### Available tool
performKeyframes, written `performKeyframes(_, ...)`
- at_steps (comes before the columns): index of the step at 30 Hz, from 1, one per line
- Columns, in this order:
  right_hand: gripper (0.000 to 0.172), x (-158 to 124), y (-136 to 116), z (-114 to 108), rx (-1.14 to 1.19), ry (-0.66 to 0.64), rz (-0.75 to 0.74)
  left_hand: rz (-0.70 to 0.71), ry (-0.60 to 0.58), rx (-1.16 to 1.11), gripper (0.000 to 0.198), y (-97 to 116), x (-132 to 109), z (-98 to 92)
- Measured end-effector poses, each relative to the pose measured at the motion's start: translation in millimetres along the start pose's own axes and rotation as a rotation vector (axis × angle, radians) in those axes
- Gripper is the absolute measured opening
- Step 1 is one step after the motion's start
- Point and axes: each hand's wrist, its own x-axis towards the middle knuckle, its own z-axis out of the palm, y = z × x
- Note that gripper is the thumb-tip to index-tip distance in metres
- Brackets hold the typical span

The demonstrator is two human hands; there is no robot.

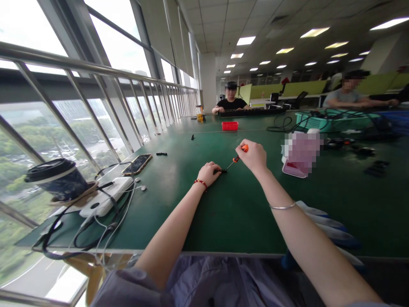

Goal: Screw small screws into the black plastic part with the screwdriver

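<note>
My right hand [254, 157] is closed around the orange and black handle of a screwdriver [235, 159]. The thin shaft slants down to the left, and its tip meets a small black part [223, 171] on the green table. My left hand [208, 174] is closed on the left end of that part and rests on the tabletop; the fingers hide some of it. What exactly the black part is, I cannot make out. Two similar small black pieces lie farther off, one black piece [161, 154] to the left and another black piece [192, 137] beyond it.
A phone [137, 164], a power strip [108, 196] with cables and a lidded cup [60, 181] line the left edge by the railing. Ahead is a red tray [230, 126]. A pink phone on a stand [295, 170], gloves [329, 226] and a teal basket [335, 123] are right. Two people sit beyond.
</note>
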Motion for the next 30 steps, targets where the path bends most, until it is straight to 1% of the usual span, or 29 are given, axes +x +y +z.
performKeyframes(4,0.018,-0.4,0.2,-0.1,-0.001,0.017,0.007,0.008,-0.002,0.000,0.018,-0.2,0.1,0.4)
performKeyframes(16,0.017,0.4,2.9,2.8,-0.035,-0.003,-0.004,0.016,0.000,0.012,0.019,-1.3,0.6,2.3)
performKeyframes(19,0.015,0.3,2.5,3.2,-0.017,0.021,0.008,0.028,0.000,0.014,0.019,-1.3,0.4,2.5)
performKeyframes(22,0.024,0.1,1.6,2.9,0.048,0.034,0.008,0.047,-0.006,0.005,0.019,-0.5,-0.1,1.8)
performKeyframes(24,0.022,-0.2,0.9,2.5,0.078,0.028,-0.011,0.072,-0.017,-0.009,0.019,0.2,-0.3,0.9)
performKeyframes(26,0.019,-0.4,0.2,2.4,0.059,0.036,-0.027,0.102,-0.032,-0.023,0.019,0.9,-0.4,-0.1)
performKeyframes(30,0.029,-0.4,-1.2,3.2,-0.017,0.039,-0.038,0.119,-0.052,-0.032,0.019,2.5,-1.1,-1.4)
